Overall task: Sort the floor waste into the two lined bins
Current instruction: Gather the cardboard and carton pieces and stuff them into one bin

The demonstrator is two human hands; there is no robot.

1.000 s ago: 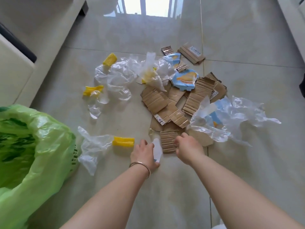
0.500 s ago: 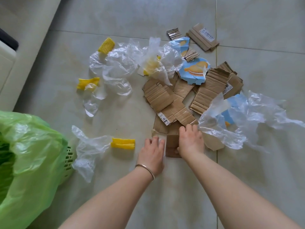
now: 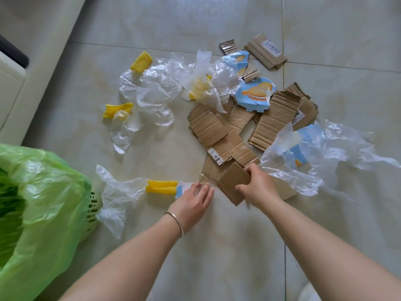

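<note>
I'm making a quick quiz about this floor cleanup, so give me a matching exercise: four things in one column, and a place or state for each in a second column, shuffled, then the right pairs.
Things:
1. green bin bag
2. cookie picture scrap
3. right hand
4. bracelet

Places or states:
A. on the left wrist
B. gripping a brown cardboard piece
C. at the left edge, lining a bin
D. lying on the cardboard pile, further from the person

Pairs: 1-C, 2-D, 3-B, 4-A
</note>
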